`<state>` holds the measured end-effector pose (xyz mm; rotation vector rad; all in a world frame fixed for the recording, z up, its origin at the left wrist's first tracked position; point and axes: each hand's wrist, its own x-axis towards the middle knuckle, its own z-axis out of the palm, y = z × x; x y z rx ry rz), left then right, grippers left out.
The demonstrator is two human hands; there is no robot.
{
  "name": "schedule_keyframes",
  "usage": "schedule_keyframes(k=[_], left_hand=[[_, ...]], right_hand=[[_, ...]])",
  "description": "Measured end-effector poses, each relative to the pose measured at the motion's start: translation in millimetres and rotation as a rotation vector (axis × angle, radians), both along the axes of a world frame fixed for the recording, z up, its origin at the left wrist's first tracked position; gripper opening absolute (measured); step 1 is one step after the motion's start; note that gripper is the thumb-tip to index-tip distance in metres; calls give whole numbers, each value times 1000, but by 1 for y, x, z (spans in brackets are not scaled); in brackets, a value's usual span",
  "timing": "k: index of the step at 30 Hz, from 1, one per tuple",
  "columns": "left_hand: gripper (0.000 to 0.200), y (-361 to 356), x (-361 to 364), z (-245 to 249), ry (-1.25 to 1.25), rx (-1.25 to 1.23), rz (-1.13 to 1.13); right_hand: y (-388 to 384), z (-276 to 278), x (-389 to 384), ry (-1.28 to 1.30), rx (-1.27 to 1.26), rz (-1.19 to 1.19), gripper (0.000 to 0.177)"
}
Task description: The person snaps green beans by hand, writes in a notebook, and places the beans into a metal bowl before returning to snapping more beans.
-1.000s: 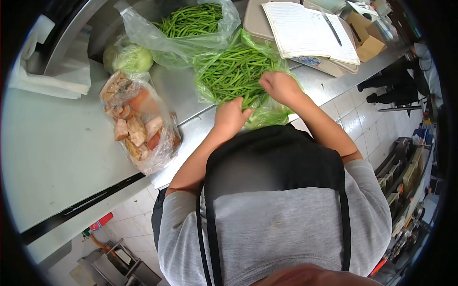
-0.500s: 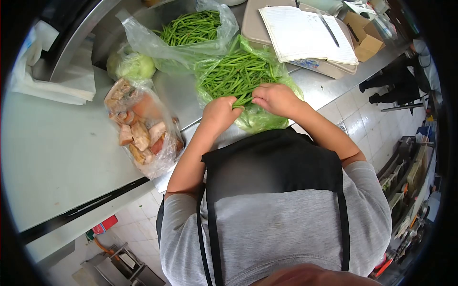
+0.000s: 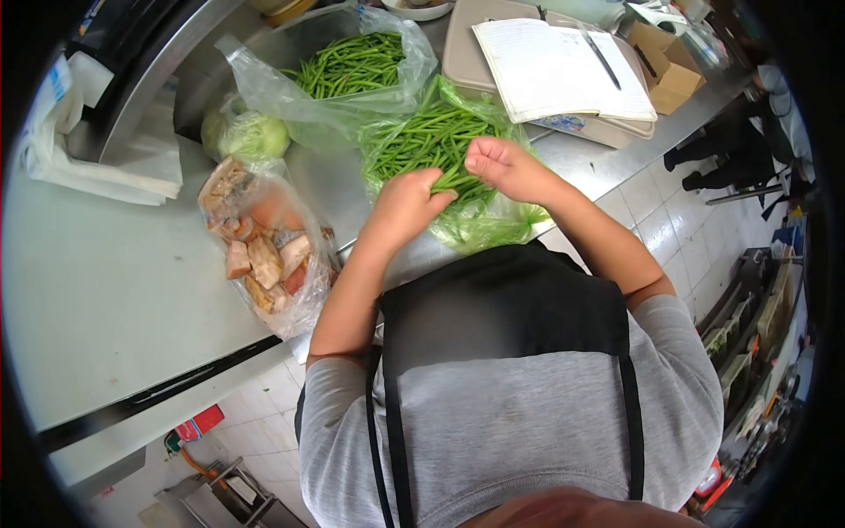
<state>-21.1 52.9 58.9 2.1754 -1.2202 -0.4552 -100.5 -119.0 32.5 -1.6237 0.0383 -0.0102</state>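
Note:
Green beans (image 3: 421, 145) fill an open pale-green plastic bag (image 3: 482, 231) on the metal counter in front of me. My left hand (image 3: 407, 204) is closed at the near left side of the pile, with a few beans between its thumb and fingers. Above the pile's right side, my right hand (image 3: 508, 169) is closed, fingers curled in against the thumb. Whether it pinches a bean end cannot be made out. A small gap separates the two hands. Behind this bag stands a clear plastic bag (image 3: 308, 113) holding more green beans (image 3: 356, 66).
To the left lie a bag of meat chunks (image 3: 268, 255) and a wrapped pale-green round vegetable (image 3: 253, 136). An open notebook (image 3: 554, 75) with a pen (image 3: 600, 60) rests on a beige lidded container (image 3: 466, 66). Beside it is a cardboard box (image 3: 669, 70). Another person's dark-clothed legs (image 3: 722, 158) show at right.
My right hand has lifted slightly up and away from my left, so the hands are farther apart. The left hand stays by the beans, tilted a little more open at the thumb.

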Motion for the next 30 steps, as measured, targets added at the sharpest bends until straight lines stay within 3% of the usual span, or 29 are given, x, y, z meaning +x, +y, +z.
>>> schedule_keyframes(k=[2, 4, 6, 9, 12, 15, 19, 22, 25, 28, 30], left_hand=[[20, -9, 1, -8, 93, -82, -32], [17, -20, 4, -24, 326, -342, 100], [9, -28, 11, -33, 583, -567, 222], [9, -24, 19, -19, 912, -654, 397], [10, -28, 19, -16, 913, -748, 409], [11, -29, 16, -14, 938, -816, 433], [12, -22, 22, -17, 1015, -786, 421], [13, -22, 20, -24, 1042, -722, 397], [14, -15, 35, -28, 904, -813, 601], [12, 0, 52, -34, 890, -918, 701], [9, 7, 57, -36, 949, -985, 685]], right_hand=[[7, 5, 4, -10, 268, -85, 25], [8, 16, 9, -48, 439, -200, 28], [-6, 16, 9, 47, 197, -239, 30], [-12, 9, 6, 112, -210, -207, 29], [0, 7, 0, 68, -369, -31, 22], [5, 6, 3, 91, -438, -67, 24], [7, 15, 4, -197, -261, -134, 19], [13, 26, 4, -340, -473, 68, 18], [20, 29, 6, -141, -273, 110, 15], [24, 15, 21, -330, -764, 41, 14], [35, 2, 28, -192, -1034, 38, 14]])
